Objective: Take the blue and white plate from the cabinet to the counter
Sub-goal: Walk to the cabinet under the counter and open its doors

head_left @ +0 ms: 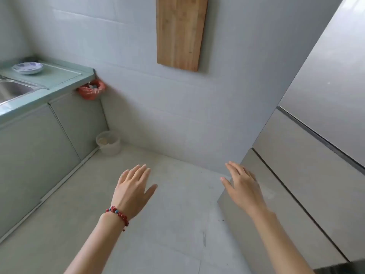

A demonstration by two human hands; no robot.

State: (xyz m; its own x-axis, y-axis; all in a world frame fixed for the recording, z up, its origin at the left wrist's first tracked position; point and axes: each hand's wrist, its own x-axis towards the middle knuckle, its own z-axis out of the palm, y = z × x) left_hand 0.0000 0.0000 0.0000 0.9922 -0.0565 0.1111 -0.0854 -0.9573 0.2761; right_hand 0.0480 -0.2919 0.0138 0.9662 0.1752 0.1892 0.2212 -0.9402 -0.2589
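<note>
The blue and white plate (28,67) rests on the pale green counter (59,76) at the far left, beside the sink. My left hand (132,189), with a red bead bracelet on its wrist, hovers over the floor with fingers spread and nothing in it. My right hand (242,184) is also spread and bare, its fingers near the corner of the grey cabinet (296,175) on the right. Both hands are far from the plate. The cabinet's fronts are closed.
A steel sink (11,89) is set in the counter. A red plastic bag (91,90) hangs at the counter's end. A white lidded tub (108,142) stands on the floor in the corner. A wooden cutting board (180,32) hangs on the tiled wall.
</note>
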